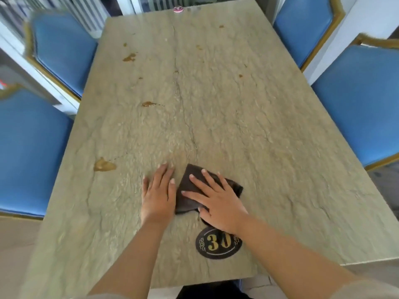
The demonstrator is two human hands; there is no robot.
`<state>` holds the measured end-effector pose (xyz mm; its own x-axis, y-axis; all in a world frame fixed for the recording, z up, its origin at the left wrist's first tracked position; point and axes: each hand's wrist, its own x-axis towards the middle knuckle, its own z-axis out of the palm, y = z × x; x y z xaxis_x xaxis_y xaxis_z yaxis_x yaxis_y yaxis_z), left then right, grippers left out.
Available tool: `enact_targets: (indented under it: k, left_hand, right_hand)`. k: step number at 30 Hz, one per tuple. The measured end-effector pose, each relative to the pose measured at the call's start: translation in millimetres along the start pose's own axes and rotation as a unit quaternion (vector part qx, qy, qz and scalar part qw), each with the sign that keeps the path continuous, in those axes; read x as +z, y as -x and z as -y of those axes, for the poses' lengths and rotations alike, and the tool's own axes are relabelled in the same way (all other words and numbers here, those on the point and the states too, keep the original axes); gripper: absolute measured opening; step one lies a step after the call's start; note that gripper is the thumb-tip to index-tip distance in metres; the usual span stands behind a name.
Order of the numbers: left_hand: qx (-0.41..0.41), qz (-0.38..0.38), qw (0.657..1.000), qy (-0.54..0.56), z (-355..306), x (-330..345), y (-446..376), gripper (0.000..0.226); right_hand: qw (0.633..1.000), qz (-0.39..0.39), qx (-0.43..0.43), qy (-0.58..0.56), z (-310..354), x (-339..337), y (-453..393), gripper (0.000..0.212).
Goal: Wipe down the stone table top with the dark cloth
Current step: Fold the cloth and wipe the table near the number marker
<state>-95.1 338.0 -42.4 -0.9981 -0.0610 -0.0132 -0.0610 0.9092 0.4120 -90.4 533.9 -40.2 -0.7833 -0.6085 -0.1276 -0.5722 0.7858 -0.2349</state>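
Seen from your head, a long stone worktop (216,115) stretches away toward 12 o'clock. Two blue padded chairs (32,152) stand along its left edge at 9 and 10 o'clock. A brown smear (104,165) lies on the stone at about 9 o'clock from your hands, with smaller brown spots (129,57) scattered toward 11 o'clock. Your left hand (158,192) lies flat on the bare stone, fingers straight and together, holding nothing, just beside the cloth's left edge. The dark cloth (194,190), folded, sits near the worktop's close end, a little right of centre. Your right hand (218,201) presses flat on top of it with fingers spread and straight. At 6 o'clock from that hand, touching your wrist, is a black oval number plate (218,243) reading 30. Two more blue chairs (362,108) stand at 2 and 3 o'clock.
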Motion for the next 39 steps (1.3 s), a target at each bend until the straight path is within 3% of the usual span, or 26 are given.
enact_targets:
  k: [2,3,7,9,12,14,16,18,20,22,23,25,28,30,32,33,35,37,39]
  left_hand:
    - [0.002,0.004,1.0,-0.004,-1.5,-0.2,-1.2,0.066]
    - [0.003,0.012,1.0,-0.016,-1.8,-0.4,-1.6,0.066]
    - [0.002,0.034,0.998,-0.047,-1.4,1.6,-3.0,0.066]
    - [0.003,0.029,0.999,-0.038,-0.4,1.8,-2.4,0.066]
    - [0.008,0.016,1.0,-0.009,1.9,1.1,-0.9,0.064]
    - [0.011,0.008,1.0,0.005,3.3,0.5,-0.6,0.063]
    - [0.016,0.005,1.0,0.013,3.7,0.0,-1.0,0.063]
    - [0.019,0.008,1.0,0.014,2.9,0.4,-2.0,0.064]
    - [0.021,0.013,1.0,0.006,2.8,1.4,-2.1,0.066]
    - [0.02,0.013,1.0,0.0,4.0,2.6,-2.1,0.067]
    - [0.019,0.012,1.0,0.0,4.1,3.0,-1.7,0.067]
    - [0.017,0.003,1.0,0.009,2.8,2.7,-1.0,0.067]
    - [0.014,-0.009,0.999,0.031,1.9,1.9,-0.1,0.066]
    - [0.016,-0.003,1.0,0.02,3.9,3.1,-1.0,0.068]
    - [0.018,-0.001,1.0,0.005,5.4,4.8,-1.7,0.069]
    - [0.019,-0.002,1.0,0.003,5.3,4.9,-1.6,0.07]
    - [0.024,-0.003,1.0,0.002,4.4,4.3,-1.4,0.072]
    - [0.031,0.005,0.999,-0.008,3.9,4.1,-1.4,0.073]
    - [0.035,0.017,0.999,-0.037,2.9,4.1,-1.2,0.073]
  right_hand:
    - [0.998,-0.001,-0.058,-0.018,-26.7,-6.9,7.3,0.058]
    - [0.999,-0.016,-0.029,-0.016,-41.9,-9.9,7.0,0.058]
    - [0.968,-0.058,0.243,0.02,-61.0,-20.5,-37.8,0.059]
    - [0.964,-0.044,0.259,0.038,-31.6,-16.1,-59.6,0.062]
    - [0.998,-0.015,0.035,0.058,7.7,-4.4,-41.6,0.064]
    - [0.99,0.025,-0.13,0.054,0.9,-4.3,-12.6,0.06]
    - [0.978,0.033,-0.198,0.057,-32.6,-11.6,-5.3,0.056]
    - [0.988,0.018,-0.124,0.087,-63.4,-16.4,-19.7,0.055]
    - [0.996,-0.02,0.042,0.082,-72.6,-22.1,-50.2,0.056]
    - [0.978,-0.031,0.196,0.059,-56.6,-22.4,-82.6,0.06]
    - [0.972,-0.028,0.228,0.048,-41.8,-21.5,-92.3,0.062]
    - [0.982,-0.023,0.182,0.054,-10.1,-17.1,-92.3,0.064]
    - [0.998,0.011,-0.015,0.066,9.8,-8.1,-44.6,0.062]
    - [0.988,0.039,-0.132,0.064,-7.0,-8.2,-8.8,0.058]
    - [0.984,0.039,-0.159,0.073,-42.2,-12.4,10.1,0.056]
    - [0.988,0.03,-0.126,0.083,-59.2,-13.9,14.1,0.055]
    - [0.996,-0.005,0.02,0.083,-80.3,-15.8,13.0,0.055]
    - [0.977,-0.034,0.197,0.067,-73.7,-13.1,4.7,0.057]
    - [0.96,-0.037,0.276,0.04,-43.9,-7.0,-1.8,0.059]
